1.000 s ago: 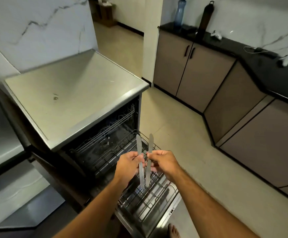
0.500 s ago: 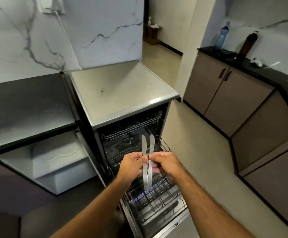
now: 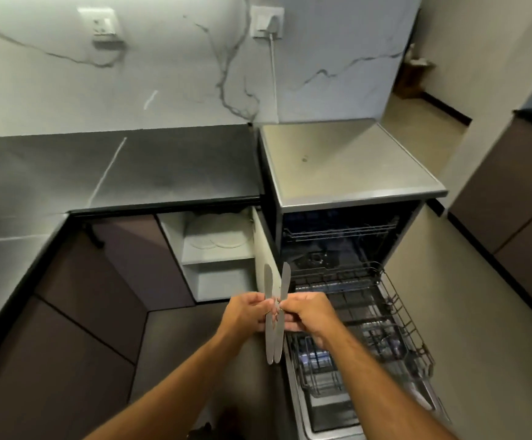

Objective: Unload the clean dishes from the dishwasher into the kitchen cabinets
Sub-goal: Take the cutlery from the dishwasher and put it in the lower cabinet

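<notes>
I hold two steel table knives upright, side by side, just left of the open dishwasher (image 3: 347,192). My left hand (image 3: 247,311) grips the left knife (image 3: 268,287) at its middle. My right hand (image 3: 306,312) grips the right knife (image 3: 285,282) the same way. The blades point up and spread slightly apart; the handles nearly touch below my hands. The dishwasher's lower rack (image 3: 394,312) is pulled out over the door at the right. An open cabinet (image 3: 217,258) beside the dishwasher holds white plates (image 3: 217,236) on its upper shelf.
A dark countertop (image 3: 125,166) runs along the wall and turns at the left, with brown cabinet fronts (image 3: 67,328) below. The cabinet's open door (image 3: 266,246) stands edge-on beside the dishwasher. More brown cabinets (image 3: 512,198) line the right side across the beige floor.
My view has swung left, from the dishwasher toward the countertop and the open cabinet. Both hands still hold the knives together and now sit left of the rack instead of above it.
</notes>
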